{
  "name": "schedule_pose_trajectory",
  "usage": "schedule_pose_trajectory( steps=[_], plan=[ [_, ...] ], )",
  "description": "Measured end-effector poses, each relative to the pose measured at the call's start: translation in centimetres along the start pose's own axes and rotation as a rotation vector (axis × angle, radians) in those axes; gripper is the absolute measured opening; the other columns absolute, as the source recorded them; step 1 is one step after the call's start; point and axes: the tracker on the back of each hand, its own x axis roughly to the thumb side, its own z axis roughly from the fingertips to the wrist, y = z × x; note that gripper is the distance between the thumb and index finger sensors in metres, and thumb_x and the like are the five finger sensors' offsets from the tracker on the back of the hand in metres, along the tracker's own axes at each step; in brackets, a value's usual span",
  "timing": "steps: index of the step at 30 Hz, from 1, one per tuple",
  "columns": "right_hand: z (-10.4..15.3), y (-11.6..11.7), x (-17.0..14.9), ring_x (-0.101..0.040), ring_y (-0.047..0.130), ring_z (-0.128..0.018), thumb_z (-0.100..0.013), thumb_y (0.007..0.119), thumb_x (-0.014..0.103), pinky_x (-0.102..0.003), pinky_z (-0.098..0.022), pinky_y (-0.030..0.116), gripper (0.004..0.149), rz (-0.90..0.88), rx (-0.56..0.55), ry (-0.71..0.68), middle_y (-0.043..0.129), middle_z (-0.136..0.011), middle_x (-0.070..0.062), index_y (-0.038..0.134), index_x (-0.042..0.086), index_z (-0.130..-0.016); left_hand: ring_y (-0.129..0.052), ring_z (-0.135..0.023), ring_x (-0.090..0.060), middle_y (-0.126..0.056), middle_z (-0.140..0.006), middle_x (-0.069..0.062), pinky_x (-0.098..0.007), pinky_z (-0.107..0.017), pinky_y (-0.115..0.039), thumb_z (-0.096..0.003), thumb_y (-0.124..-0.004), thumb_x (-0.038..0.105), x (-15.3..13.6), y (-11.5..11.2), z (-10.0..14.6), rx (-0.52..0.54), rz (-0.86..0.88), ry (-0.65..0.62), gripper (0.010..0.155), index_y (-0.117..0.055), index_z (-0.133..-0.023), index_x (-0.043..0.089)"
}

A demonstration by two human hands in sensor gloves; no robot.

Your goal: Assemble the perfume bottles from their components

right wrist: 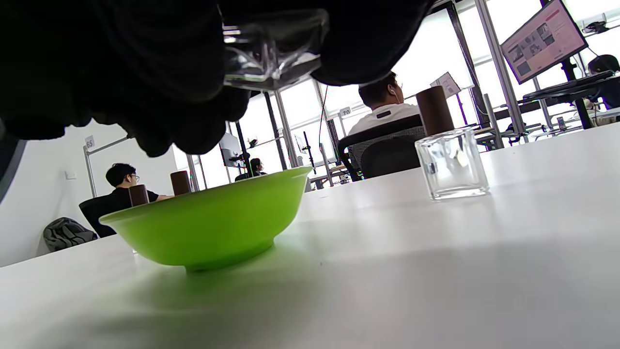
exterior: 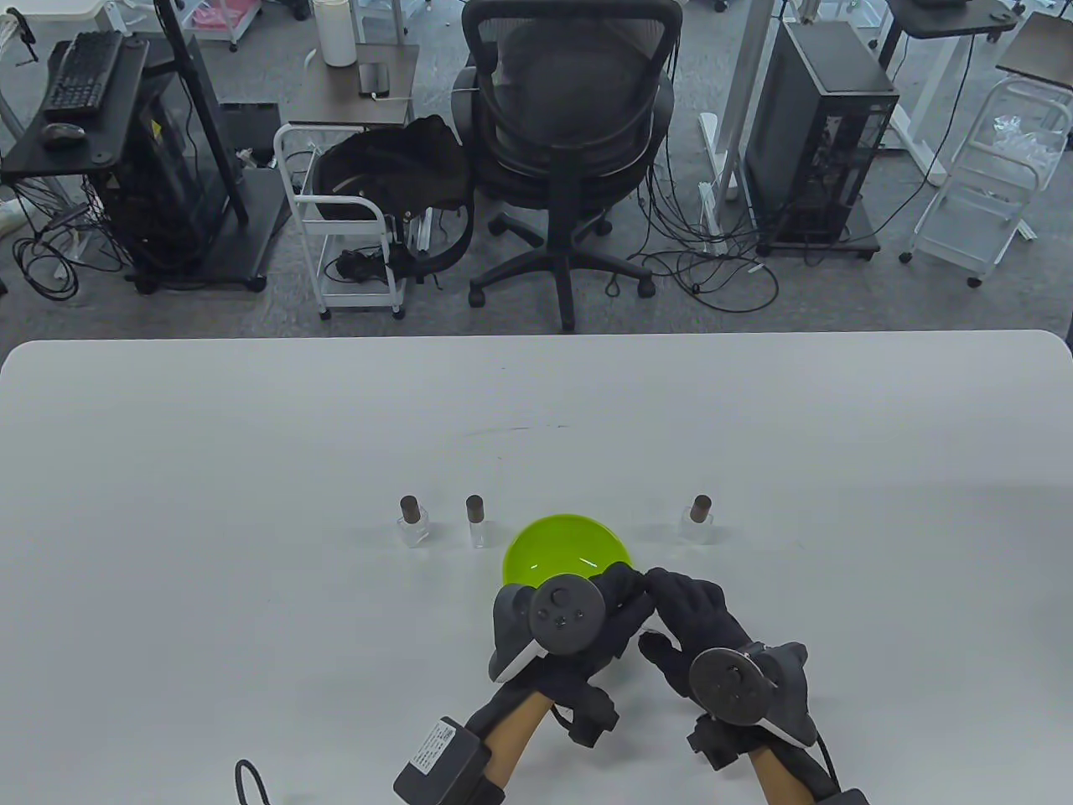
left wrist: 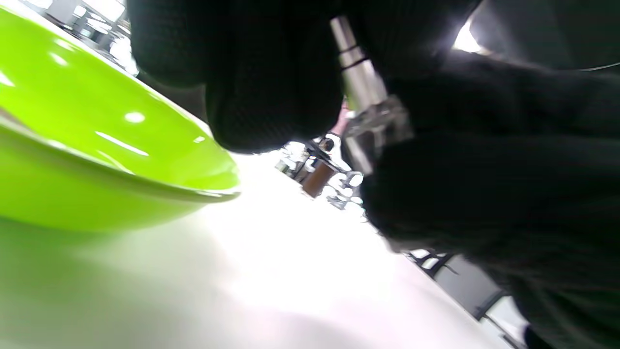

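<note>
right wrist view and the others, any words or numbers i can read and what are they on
"65": small sign on a frame post at the left, right wrist view.
"70": small sign on a post behind the green bowl, same view.
Monitor at upper right: page shown, text too small to read.
Label on the left wrist's black box, table view: print too small to read.
Left wrist view: no text.

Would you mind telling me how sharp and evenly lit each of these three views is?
Table view: sharp, evenly lit, edges bowed by the wide lens. Left wrist view: blurred, the table blown out white, glare streaks on the green bowl. Right wrist view: backlit by bright windows, the gloved right hand a black silhouette, the capped bottle fairly crisp.
</note>
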Motion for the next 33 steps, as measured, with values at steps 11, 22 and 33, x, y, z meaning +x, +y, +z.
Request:
schedule_pose_trajectory(
  steps=[11, 22, 33],
  plan=[
    [0.0, 0.0, 0.0, -0.030, 0.078, -0.094, -0.051, 0.083, 0.044, -0.043, -0.072, 0.080, 0.072, 0.020, -0.005, 0.006, 0.070, -0.107, -0.011, 0.052, 0.015, -0.110, -0.094, -0.083, -0.030, -0.085, -0.099, -0.008, -0.044, -0.070, -0.075, -0.0542, -0.077, 0.031, 0.7, 0.0, 0.0, -0.094, -0.025, -0.098, 0.039, -0.071, -0.092, 0.023],
    [0.0, -0.2, 0.3, -0.030, 0.081, -0.093, -0.050, 0.085, 0.044, -0.043, -0.070, 0.082, 0.073, 0.054, -0.019, -0.013, 0.073, -0.105, -0.011, 0.055, 0.012, -0.108, -0.108, -0.045, -0.020, -0.104, -0.065, -0.006, -0.034, -0.044, -0.087, -0.0588, -0.062, 0.045, 0.8, -0.4, -0.1, -0.110, -0.079, 0.052, 0.055, -0.079, -0.093, 0.005],
    [0.0, -0.3, 0.3, -0.029, 0.081, -0.093, -0.049, 0.085, 0.045, -0.042, -0.071, 0.082, 0.073, 0.027, -0.024, -0.014, 0.073, -0.105, -0.009, 0.054, 0.014, -0.108, -0.106, -0.061, -0.025, -0.095, -0.085, -0.012, -0.036, -0.054, -0.085, -0.0566, -0.069, 0.042, 0.5, 0.1, 0.1, -0.005, -0.025, -0.008, 0.048, -0.070, -0.094, 0.011]
  ],
)
